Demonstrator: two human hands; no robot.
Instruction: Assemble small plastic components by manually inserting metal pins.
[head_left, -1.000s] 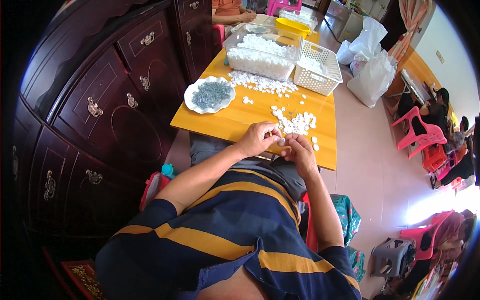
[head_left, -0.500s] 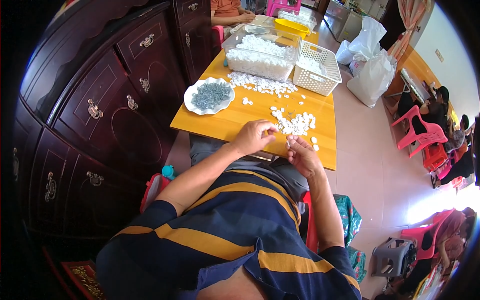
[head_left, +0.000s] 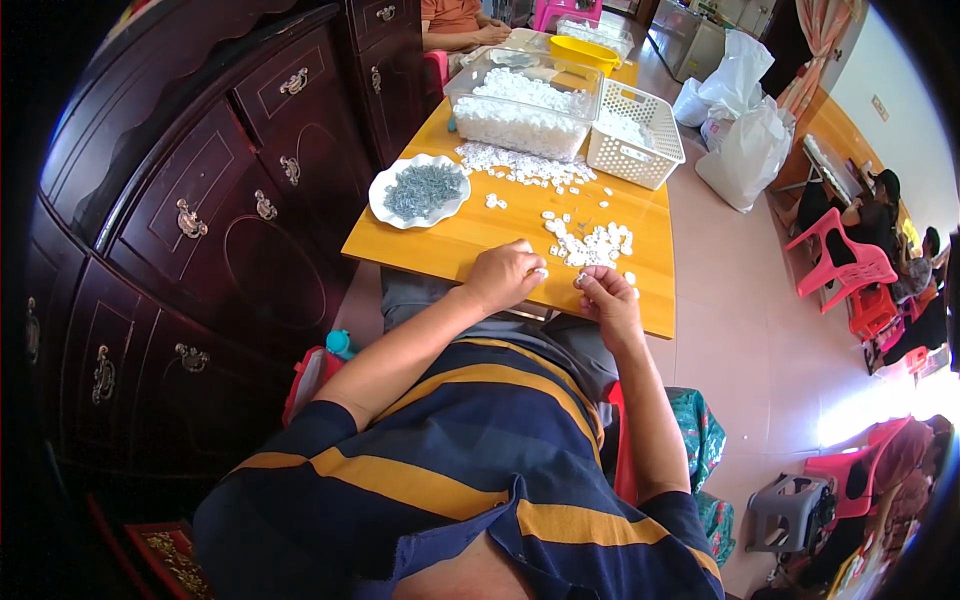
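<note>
Over the near edge of the wooden table [head_left: 400, 243], my left hand [head_left: 503, 276] is closed, with a small white plastic piece [head_left: 541, 272] showing at its fingertips. My right hand [head_left: 614, 305] is just to the right, pinching another small white piece [head_left: 580, 279] between thumb and forefinger. The two hands are apart. Just beyond them lies a loose pile of white plastic pieces [head_left: 597, 243]. At the left, a scalloped white dish [head_left: 378, 205] holds many thin grey metal pins [head_left: 420, 190], possibly nails.
A clear plastic bin [head_left: 520, 140] full of white pieces stands farther back, beside a white perforated basket [head_left: 630, 165]. More white pieces [head_left: 510, 165] spread before the bin. Behind is a yellow basin [head_left: 585, 55]; another person's hands [head_left: 492, 32] are at the far left. Dark cabinets [head_left: 200, 260] line the left.
My left fingers have closed and drawn slightly back from the pile, now with a white piece visible at their tips. My right hand has shifted a little up and right, still pinching.
</note>
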